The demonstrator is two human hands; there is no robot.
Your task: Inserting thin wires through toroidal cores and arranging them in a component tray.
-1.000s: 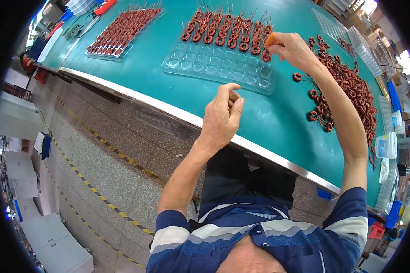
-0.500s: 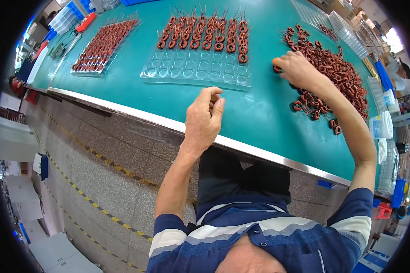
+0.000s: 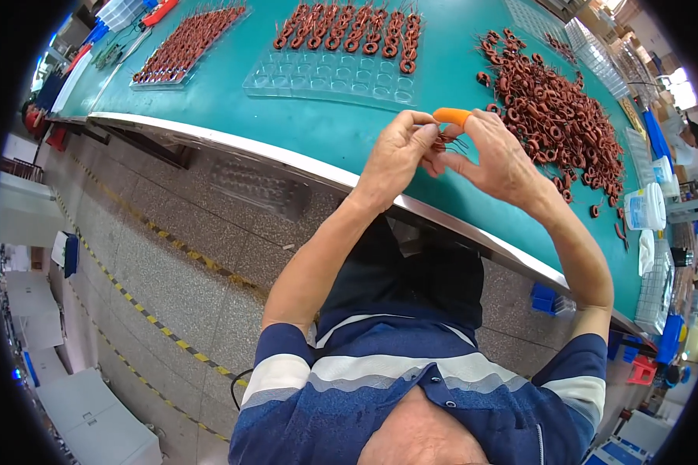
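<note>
Above the table's near edge my two hands meet at one small red-brown wire-wound ring coil point(image 3: 445, 142) with thin leads sticking out. My left hand point(image 3: 389, 164) pinches it between thumb and fingers. From the other side my right hand point(image 3: 504, 159), an orange finger cot point(image 3: 452, 116) on one finger, has its fingertips on the coil and its leads; the fingers partly hide it. Beyond my hands lies a clear plastic tray point(image 3: 329, 87) of round pockets, its far rows filled with similar coils, its near rows bare. A big loose pile of coils point(image 3: 558, 112) spreads at the right.
Another coil-filled tray point(image 3: 186, 50) lies at the left of the green table point(image 3: 287, 128). Clear stacked trays point(image 3: 597, 54) stand at the far right. A white tub point(image 3: 645, 209) and pliers point(image 3: 621, 232) are by the right edge. A person is at the far right.
My right hand has come from the pile to my left hand with a coil, and both hands now hold it. The view has shifted, so the trays sit higher.
</note>
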